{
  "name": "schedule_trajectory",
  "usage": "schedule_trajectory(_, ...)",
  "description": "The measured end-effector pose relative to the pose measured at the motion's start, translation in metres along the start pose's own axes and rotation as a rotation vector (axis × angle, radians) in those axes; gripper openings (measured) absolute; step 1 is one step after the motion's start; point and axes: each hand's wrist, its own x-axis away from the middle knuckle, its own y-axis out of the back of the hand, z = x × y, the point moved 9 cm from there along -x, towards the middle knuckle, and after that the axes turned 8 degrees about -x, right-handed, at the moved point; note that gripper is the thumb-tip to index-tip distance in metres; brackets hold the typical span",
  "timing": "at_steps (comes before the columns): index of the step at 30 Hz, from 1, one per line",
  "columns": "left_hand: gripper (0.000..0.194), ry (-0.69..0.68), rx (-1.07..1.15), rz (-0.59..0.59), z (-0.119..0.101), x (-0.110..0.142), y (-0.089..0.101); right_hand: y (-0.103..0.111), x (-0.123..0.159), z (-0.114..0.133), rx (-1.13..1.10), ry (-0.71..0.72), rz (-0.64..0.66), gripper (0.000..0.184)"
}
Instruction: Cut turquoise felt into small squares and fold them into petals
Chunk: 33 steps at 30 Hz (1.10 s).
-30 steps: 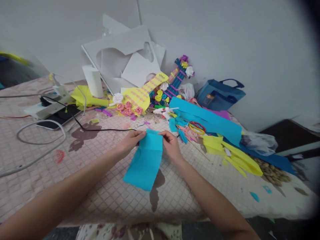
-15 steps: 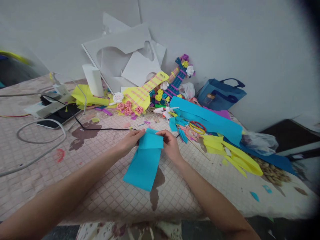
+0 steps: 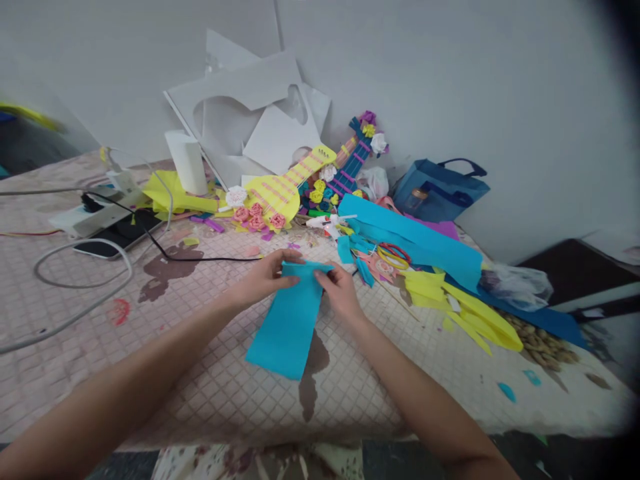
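Note:
A strip of blue crepe paper (image 3: 286, 333) hangs toward me above the table, its lower end near the tablecloth. My left hand (image 3: 270, 277) grips its upper left edge, thumb on the front face and fingers behind. At the upper right corner, my right hand (image 3: 339, 287) pinches the same paper between thumb and fingers. Along the top, the edge looks folded over; the far side of the fold is hidden. Just beyond my hands lie a white glue gun (image 3: 327, 223) and scissors with red and yellow handles (image 3: 393, 256).
A yellow paper guitar (image 3: 280, 190) and a dark blue one (image 3: 353, 167) lean at the back beside white board offcuts (image 3: 240, 80). A power strip (image 3: 95, 213) and phone (image 3: 117, 233) lie left. Blue paper (image 3: 415, 233), yellow paper (image 3: 470, 313) and peanuts (image 3: 543, 343) spread right.
The flap that lay folded over the front of the strip has gone from the front face. My left hand has shifted, its thumb now lying across the paper.

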Motion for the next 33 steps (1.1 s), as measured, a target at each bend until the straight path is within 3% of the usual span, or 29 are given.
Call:
schedule_trajectory(3, 0.034, 0.094, 0.082, -0.148, 0.005, 0.0, 0.015, -0.011, -0.001, 0.007, 0.078, 0.034, 0.151, 0.027)
schedule_trajectory(6, 0.033, 0.143, 0.346, -0.244, -0.002, 0.002, 0.04, 0.004, -0.012, 0.015, 0.225, 0.122, 0.106, 0.033)
schedule_trajectory(8, 0.028, 0.123, 0.398, -0.24, -0.016, 0.004, 0.058, 0.014, -0.022, 0.013, 0.474, 0.186, 0.058, 0.026)
schedule_trajectory(10, 0.017, 0.163, 0.367, -0.144, -0.025, 0.008, 0.066, 0.018, -0.032, 0.001, 0.627, 0.179, 0.066, 0.017)
schedule_trajectory(14, 0.028, 0.133, 0.305, 0.125, -0.045, 0.025, 0.054, 0.016, -0.046, -0.018, 0.665, 0.162, 0.094, 0.02)
schedule_trajectory(17, 0.038, 0.112, 0.292, 0.224, -0.054, 0.036, 0.041, 0.011, -0.051, -0.022, 0.663, 0.16, 0.127, 0.017)
schedule_trajectory(22, 0.031, 0.157, 0.044, 0.231, -0.046, 0.031, 0.031, 0.007, -0.053, -0.01, 0.612, 0.197, 0.153, 0.011)
schedule_trajectory(25, 0.025, 0.124, -0.108, 0.176, -0.039, 0.018, 0.03, 0.009, -0.05, -0.002, 0.575, 0.213, 0.127, 0.008)
schedule_trajectory(29, 0.028, 0.129, -0.065, 0.184, -0.027, 0.012, 0.022, 0.016, -0.046, -0.003, 0.598, 0.214, 0.1, 0.009)
schedule_trajectory(33, 0.031, 0.147, -0.026, 0.161, -0.02, 0.011, 0.021, 0.016, -0.044, -0.013, 0.628, 0.202, 0.154, 0.013)
